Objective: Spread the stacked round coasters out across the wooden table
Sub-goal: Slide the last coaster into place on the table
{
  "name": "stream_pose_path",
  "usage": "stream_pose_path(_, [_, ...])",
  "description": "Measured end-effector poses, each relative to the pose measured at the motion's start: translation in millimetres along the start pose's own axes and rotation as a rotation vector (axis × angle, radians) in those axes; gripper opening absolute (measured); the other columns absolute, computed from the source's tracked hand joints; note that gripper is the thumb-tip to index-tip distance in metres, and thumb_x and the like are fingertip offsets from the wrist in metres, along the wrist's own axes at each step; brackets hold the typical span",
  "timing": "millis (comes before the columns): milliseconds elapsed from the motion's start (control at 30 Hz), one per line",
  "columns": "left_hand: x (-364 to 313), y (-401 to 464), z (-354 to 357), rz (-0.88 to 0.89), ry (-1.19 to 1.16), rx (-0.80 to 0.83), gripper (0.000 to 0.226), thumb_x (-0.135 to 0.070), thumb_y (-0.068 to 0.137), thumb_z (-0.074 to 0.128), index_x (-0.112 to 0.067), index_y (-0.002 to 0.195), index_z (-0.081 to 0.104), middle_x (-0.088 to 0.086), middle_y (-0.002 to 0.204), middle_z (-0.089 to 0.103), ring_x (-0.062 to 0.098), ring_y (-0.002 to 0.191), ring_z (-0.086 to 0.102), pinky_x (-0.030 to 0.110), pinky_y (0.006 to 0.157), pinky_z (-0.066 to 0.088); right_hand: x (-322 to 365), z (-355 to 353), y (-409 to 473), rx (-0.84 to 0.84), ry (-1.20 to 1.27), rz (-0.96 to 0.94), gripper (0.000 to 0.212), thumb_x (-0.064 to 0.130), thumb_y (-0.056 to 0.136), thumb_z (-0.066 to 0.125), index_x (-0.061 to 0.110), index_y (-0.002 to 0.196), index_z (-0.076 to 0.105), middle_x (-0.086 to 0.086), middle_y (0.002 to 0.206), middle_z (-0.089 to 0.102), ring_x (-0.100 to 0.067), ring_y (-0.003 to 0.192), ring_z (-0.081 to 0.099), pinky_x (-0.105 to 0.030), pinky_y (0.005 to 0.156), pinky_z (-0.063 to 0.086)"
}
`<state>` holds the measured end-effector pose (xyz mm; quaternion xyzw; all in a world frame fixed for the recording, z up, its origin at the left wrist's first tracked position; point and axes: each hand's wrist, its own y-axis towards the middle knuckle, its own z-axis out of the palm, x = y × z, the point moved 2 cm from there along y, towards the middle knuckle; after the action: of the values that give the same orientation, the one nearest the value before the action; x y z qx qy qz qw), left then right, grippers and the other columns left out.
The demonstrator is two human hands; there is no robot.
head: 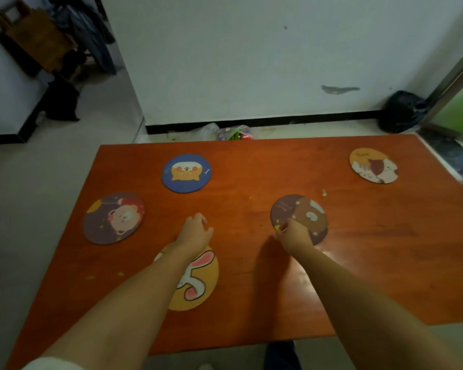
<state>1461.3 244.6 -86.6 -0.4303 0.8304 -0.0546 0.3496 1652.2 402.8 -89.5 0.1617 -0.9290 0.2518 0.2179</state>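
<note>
A: Where are the coasters lying?

B: Five are showing on the table [251, 289], all well apart. A blue one [186, 173] is sitting far left of centre, a purple one [114, 218] near the left edge, a cat one [373, 165] at the far right, and a yellow rabbit one [195, 279] is lying partly under the left forearm. The brown bear one [300, 218] is under the right hand [294, 237].

A: Is that bear one a single coaster or what is left of the stack?

B: I cannot tell – the edge is too blurred to count layers.

A: And the grips?

B: The right hand's fingers are curling together at the bear coaster's near edge, seemingly pinching or pressing it; whether it is truly clamped I cannot tell. The left hand [195, 231] is hovering loosely curled over bare wood, holding nothing.

A: How should this step go?

B: I would judge it best to keep the coaster flat and slide or lift it by the rim toward the open stretch on the right – well away from the others – then let go only once it is lying fully on the wood, clear of the edge.
</note>
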Motion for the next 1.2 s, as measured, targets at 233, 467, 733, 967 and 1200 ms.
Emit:
stream_pose_path(233, [-99.7, 23.9, 69.5, -0.081, -0.043, 0.046, 0.028, -0.024, 0.094, 0.051, -0.009, 0.117, 0.053, 0.014, 0.119, 0.06, 0.031, 0.103, 0.061, 0.04, 0.085, 0.052, -75.1, -74.1, 55.9, -0.04, 0.046, 0.092, 0.028, 0.018, 0.092, 0.054, -0.002, 0.11, 0.062, -0.025, 0.116, 0.067, -0.038, 0.11, 0.061, -0.041, 0.092, 0.049])
stream_pose_path(467, [-146.4, 39.7, 109.7, -0.222, -0.01, 0.022, 0.035, -0.018, 0.092, 0.05, -0.001, 0.122, 0.057, 0.02, 0.13, 0.06, 0.037, 0.12, 0.056, 0.04, 0.096, 0.048, -101.8, -89.0, 91.6, 0.076, 0.094, 0.113, 0.042, 0.019, 0.092, 0.057, -0.002, 0.127, 0.053, -0.024, 0.125, 0.061, -0.039, 0.114, 0.058, -0.044, 0.095, 0.049])
stream_pose_path(733, [-150.0, 47.0, 119.8, -0.324, -0.155, 0.028, 0.035, -0.014, 0.091, 0.053, 0.004, 0.121, 0.058, 0.022, 0.125, 0.062, 0.036, 0.114, 0.06, 0.039, 0.091, 0.05, -97.4, -71.9, 97.4, 0.122, 0.23, 0.168, 0.022, 0.016, 0.09, 0.059, 0.001, 0.073, 0.057, -0.018, 0.075, 0.059, -0.032, 0.079, 0.058, -0.048, 0.082, 0.054])
stream_pose_path(967, [-156.3, 38.8, 116.6, -0.29, -0.319, 0.005, 0.028, -0.015, 0.088, 0.057, -0.018, 0.06, 0.052, 0.002, 0.065, 0.055, 0.028, 0.071, 0.055, 0.034, 0.069, 0.042, -99.5, -80.8, 87.9, 0.076, 0.266, 0.125, 0.032, 0.011, 0.088, 0.055, 0.015, 0.06, 0.042, -0.007, 0.059, 0.046, -0.029, 0.073, 0.05, -0.038, 0.067, 0.042])
stream_pose_path(1200, [-213.9, 19.4, 138.9, -0.206, -0.473, 0.079, 0.034, -0.01, 0.09, 0.055, -0.018, 0.06, 0.042, 0.002, 0.063, 0.049, 0.016, 0.056, 0.048, 0.029, 0.055, 0.048, -148.5, -133.6, 78.4, -0.06, 0.287, 0.127, 0.021, 0.009, 0.087, 0.054, 0.01, 0.067, 0.045, -0.01, 0.07, 0.054, -0.026, 0.076, 0.05, -0.037, 0.068, 0.04])
